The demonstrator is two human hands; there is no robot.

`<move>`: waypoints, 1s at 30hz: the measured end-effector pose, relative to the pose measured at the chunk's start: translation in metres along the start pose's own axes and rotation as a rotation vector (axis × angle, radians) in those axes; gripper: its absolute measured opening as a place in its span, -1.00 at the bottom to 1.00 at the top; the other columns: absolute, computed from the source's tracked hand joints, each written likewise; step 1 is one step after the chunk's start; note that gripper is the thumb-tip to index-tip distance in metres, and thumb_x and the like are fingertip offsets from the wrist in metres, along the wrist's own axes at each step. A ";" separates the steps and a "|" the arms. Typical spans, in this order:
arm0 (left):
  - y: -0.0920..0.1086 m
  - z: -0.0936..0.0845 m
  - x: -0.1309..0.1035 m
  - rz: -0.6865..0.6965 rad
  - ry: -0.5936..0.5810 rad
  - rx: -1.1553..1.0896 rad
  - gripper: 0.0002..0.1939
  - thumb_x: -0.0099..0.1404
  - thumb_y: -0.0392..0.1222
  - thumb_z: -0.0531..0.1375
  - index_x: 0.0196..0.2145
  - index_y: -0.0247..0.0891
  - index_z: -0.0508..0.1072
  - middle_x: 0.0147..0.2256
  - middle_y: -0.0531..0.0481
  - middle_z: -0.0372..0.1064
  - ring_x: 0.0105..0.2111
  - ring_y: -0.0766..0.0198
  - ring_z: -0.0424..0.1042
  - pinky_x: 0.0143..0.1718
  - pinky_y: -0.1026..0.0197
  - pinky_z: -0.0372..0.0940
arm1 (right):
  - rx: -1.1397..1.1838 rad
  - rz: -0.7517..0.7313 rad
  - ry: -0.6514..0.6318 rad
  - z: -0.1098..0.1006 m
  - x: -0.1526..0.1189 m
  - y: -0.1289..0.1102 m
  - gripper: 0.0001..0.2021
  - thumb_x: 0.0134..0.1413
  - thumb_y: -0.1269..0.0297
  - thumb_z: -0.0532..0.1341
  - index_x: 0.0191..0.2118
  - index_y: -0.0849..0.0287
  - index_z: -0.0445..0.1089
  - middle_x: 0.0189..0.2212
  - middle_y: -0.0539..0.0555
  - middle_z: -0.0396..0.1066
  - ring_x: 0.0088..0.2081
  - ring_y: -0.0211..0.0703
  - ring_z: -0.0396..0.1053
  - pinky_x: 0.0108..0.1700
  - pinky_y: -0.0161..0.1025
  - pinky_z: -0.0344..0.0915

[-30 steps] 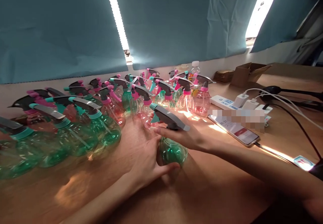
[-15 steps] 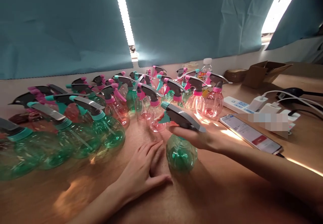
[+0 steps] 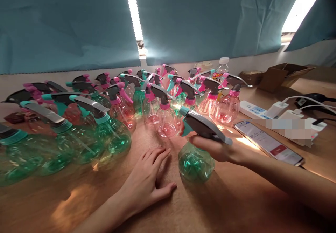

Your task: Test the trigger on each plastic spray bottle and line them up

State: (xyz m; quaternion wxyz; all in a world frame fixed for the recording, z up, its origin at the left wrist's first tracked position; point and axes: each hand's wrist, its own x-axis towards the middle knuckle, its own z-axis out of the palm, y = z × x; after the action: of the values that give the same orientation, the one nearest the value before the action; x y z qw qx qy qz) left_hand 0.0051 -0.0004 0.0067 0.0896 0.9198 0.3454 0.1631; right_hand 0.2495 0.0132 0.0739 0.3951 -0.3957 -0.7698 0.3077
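My right hand (image 3: 215, 149) is wrapped round the neck of a green spray bottle (image 3: 195, 163), whose grey and teal spray head (image 3: 206, 124) points to the left. The bottle leans a little, and its base is near the wooden table (image 3: 157, 215); contact is unclear. My left hand (image 3: 147, 177) lies palm down on the table with its fingers spread, holding nothing. Just beyond it stands a clear pink spray bottle (image 3: 168, 122). Several green spray bottles, one at the front of their group (image 3: 112, 136), stand to the left of my left hand.
Several more pink and green bottles fill the back. On the right lie a phone (image 3: 267, 142) and a power strip (image 3: 252, 109) with chargers and cables. Behind them is an open cardboard box (image 3: 275, 77). A capped bottle (image 3: 224, 66) stands by the blue cloth (image 3: 183, 22).
The view has shifted slightly. My right hand and the green bottle have moved a little to the right, and the bottle is more tilted. My left hand remains flat on the table.
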 end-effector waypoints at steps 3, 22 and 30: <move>-0.001 0.000 -0.001 -0.002 0.006 0.002 -0.31 0.22 0.09 0.22 0.20 -0.27 0.18 0.15 -0.23 0.21 0.14 -0.13 0.17 0.15 -0.15 0.08 | -0.004 0.041 -0.005 -0.001 -0.001 0.003 -0.84 0.01 0.38 0.13 -0.24 0.08 0.36 -0.53 -0.09 0.23 -0.54 -0.31 0.10 -0.53 -0.30 0.05; 0.000 0.000 -0.001 -0.002 -0.021 0.025 -0.37 0.23 0.05 0.22 0.19 -0.25 0.28 0.18 -0.26 0.16 0.15 -0.16 0.15 0.14 -0.20 0.09 | 0.249 -0.095 0.001 0.007 0.005 -0.002 -0.47 0.00 0.46 0.07 0.13 0.03 0.28 -0.32 0.00 0.42 -0.25 -0.15 0.41 -0.13 -0.13 0.38; 0.000 -0.001 -0.001 -0.008 -0.031 0.026 -0.38 0.25 0.07 0.20 0.20 -0.21 0.27 0.19 -0.25 0.16 0.15 -0.17 0.15 0.13 -0.22 0.07 | 0.223 -0.078 -0.003 0.009 0.006 -0.004 -0.57 0.04 0.41 0.09 0.07 0.08 0.31 -0.56 -0.10 0.21 -0.54 -0.28 0.18 -0.27 -0.16 0.34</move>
State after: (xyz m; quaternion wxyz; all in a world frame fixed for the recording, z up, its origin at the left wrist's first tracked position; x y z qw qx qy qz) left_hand 0.0037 -0.0012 0.0078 0.0836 0.9219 0.3497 0.1442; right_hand 0.2385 0.0150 0.0751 0.4474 -0.3186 -0.7462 0.3763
